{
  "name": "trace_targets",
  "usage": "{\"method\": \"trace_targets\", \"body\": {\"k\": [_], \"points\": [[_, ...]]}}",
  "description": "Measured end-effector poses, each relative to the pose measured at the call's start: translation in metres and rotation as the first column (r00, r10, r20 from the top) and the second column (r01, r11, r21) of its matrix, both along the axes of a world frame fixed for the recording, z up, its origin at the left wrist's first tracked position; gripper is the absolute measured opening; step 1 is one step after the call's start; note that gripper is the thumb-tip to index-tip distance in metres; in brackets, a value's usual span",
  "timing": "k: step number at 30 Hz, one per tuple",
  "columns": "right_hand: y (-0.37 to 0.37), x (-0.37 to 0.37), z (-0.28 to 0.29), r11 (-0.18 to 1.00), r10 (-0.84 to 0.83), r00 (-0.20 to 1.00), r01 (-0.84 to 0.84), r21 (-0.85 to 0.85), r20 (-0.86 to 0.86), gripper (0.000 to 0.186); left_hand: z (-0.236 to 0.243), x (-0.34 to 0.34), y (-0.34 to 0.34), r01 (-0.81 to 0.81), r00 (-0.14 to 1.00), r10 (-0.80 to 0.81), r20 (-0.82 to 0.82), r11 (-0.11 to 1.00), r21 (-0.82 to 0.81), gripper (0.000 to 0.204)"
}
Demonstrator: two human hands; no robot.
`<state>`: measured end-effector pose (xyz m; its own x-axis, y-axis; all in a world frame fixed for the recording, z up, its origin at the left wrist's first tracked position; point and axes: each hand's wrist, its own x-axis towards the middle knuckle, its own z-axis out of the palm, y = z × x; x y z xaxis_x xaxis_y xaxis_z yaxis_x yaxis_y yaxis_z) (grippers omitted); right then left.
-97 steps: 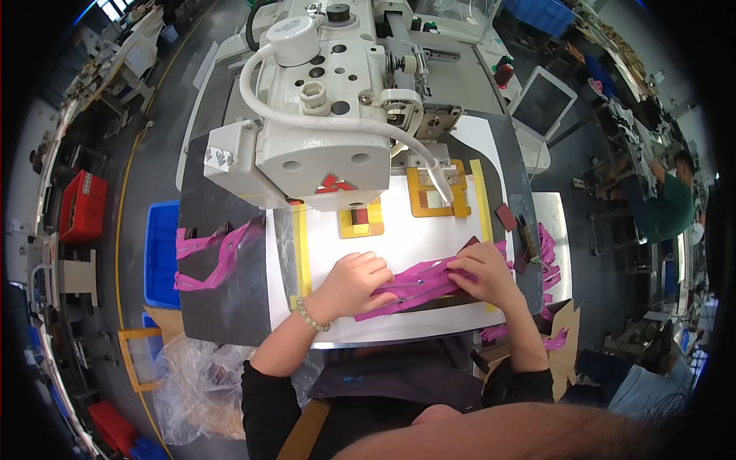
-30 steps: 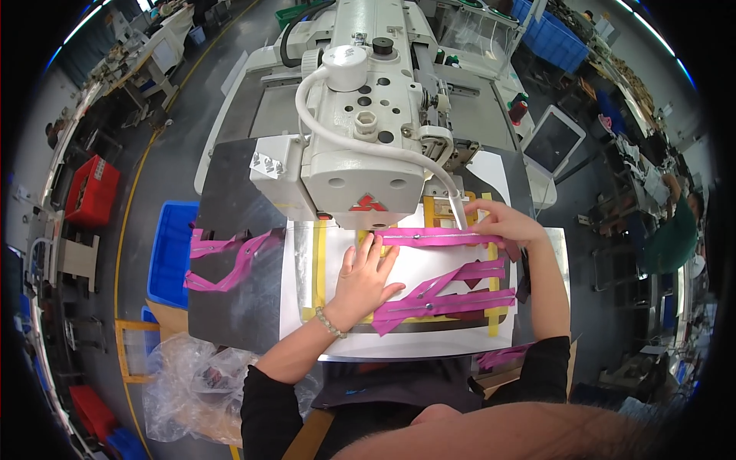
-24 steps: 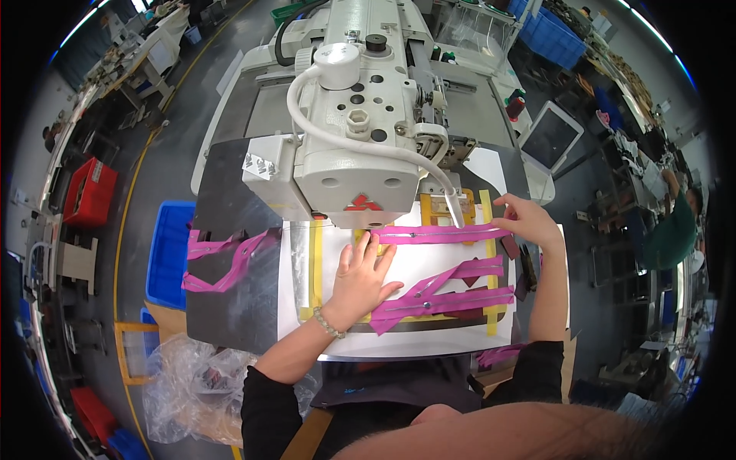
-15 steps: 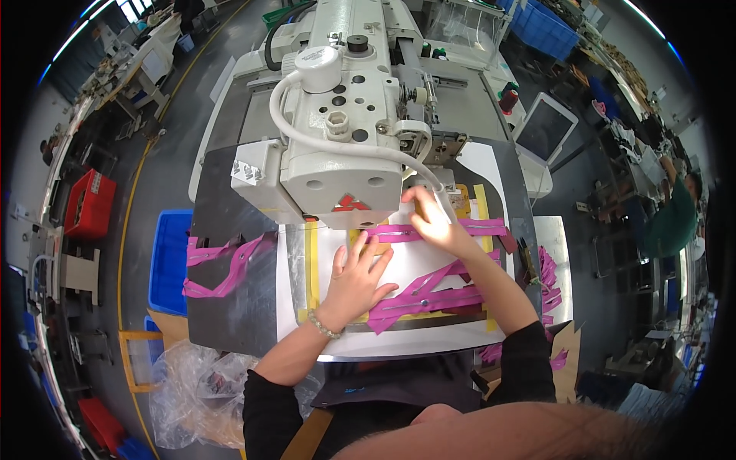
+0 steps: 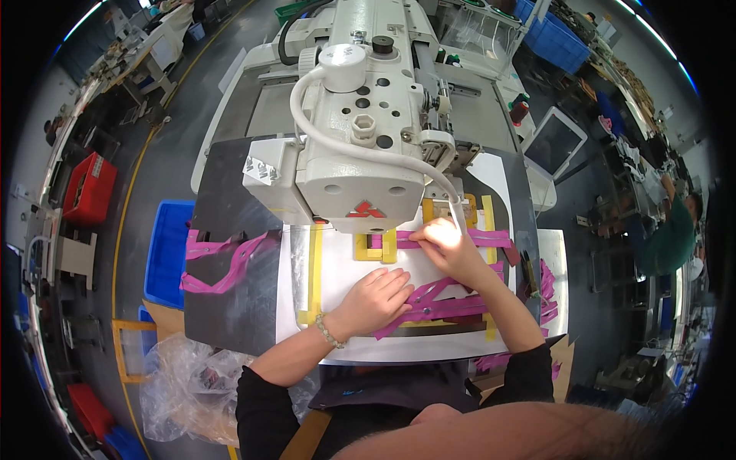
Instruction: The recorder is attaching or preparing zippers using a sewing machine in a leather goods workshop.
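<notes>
Under the head of the sewing machine (image 5: 356, 184), a yellow clamp frame (image 5: 362, 247) surrounds the end of a pink zipper (image 5: 484, 238). My right hand (image 5: 454, 249) pinches this zipper just right of the frame, thumb and fingers closed on its edge. Below and to the left, my left hand (image 5: 376, 303) rests with its fingers extended side by side, over the white sheet (image 5: 337, 276). Its fingertips are near more pink zippers (image 5: 441, 307) that lie in a crossed pile toward the front of the table. No grip on them shows.
On the left part of the dark table, another pink zipper (image 5: 230, 264) hangs near the edge, beside a blue bin (image 5: 170, 253). A tablet-like screen (image 5: 556, 142) stands at the right. Clear plastic bags (image 5: 199, 387) lie low at left; more pink zippers (image 5: 548, 291) hang at right.
My left hand has drawn back toward me from the upper zipper, its spread fingers coming together. My right hand has come down from the machine head onto that zipper. The yellow clamp frame now shows.
</notes>
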<state>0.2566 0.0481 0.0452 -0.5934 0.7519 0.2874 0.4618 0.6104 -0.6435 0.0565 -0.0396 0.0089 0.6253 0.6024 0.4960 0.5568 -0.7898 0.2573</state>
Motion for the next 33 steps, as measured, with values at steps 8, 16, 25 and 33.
{"method": "trace_targets", "body": {"k": [8, 16, 25, 33], "points": [[-0.023, 0.022, -0.028, 0.857, 0.034, 0.971, -0.151, 0.494, 0.238, 0.02, 0.001, 0.0, -0.003, -0.128, 0.992, 0.126, -0.022, 0.981, -0.143, 0.048], [-0.042, 0.015, -0.025, 0.704, 0.178, 0.929, -0.35, 0.617, 0.324, 0.024, 0.002, -0.001, -0.002, -0.133, 0.991, 0.13, -0.03, 0.961, -0.244, 0.051], [-0.041, 0.013, -0.028, 0.783, 0.253, 0.924, -0.37, 0.5, 0.288, 0.019, 0.002, -0.003, 0.0, -0.118, 0.993, 0.111, -0.043, 0.958, -0.261, 0.042], [-0.041, 0.012, -0.03, 0.822, 0.258, 0.935, -0.345, 0.454, 0.244, 0.018, 0.003, -0.003, 0.002, -0.126, 0.992, 0.126, -0.016, 0.96, -0.252, 0.038]]}}
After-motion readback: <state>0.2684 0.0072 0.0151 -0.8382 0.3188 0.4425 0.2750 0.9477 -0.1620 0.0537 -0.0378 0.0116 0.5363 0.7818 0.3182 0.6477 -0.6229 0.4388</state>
